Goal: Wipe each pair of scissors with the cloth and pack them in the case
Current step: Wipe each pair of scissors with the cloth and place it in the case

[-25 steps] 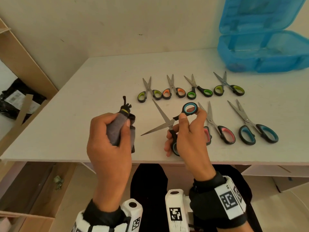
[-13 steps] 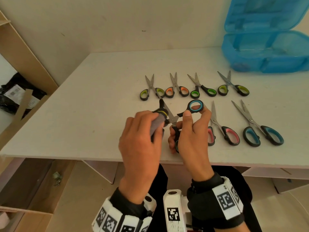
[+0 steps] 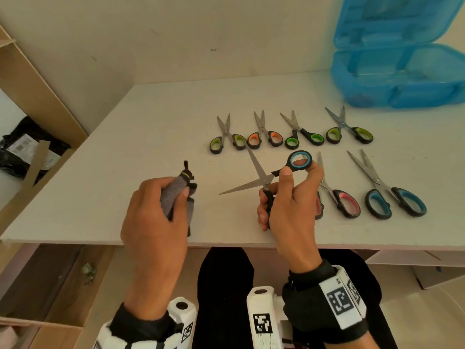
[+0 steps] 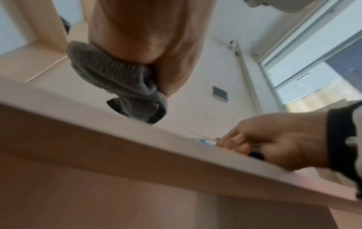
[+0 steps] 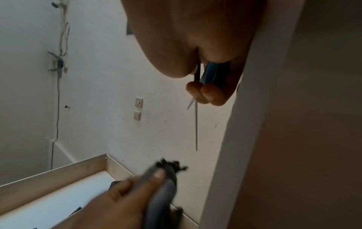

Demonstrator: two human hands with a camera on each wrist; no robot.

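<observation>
The right hand grips the blue-handled scissors by both handles, one loop pinched between thumb and fingertips, the other handle wrapped in the curled lower fingers, above the near edge of the white table. The blades stand wide apart: one points away and slightly left, the other left toward the left hand, whose fingers are curled round the bunched grey cloth, well apart from the blades. The head view alone shows six more scissors lying on the table and the open blue case at the far right. The right wrist view shows the blades edge-on as thin lines; the left wrist view shows the cloth's knitted underside.
</observation>
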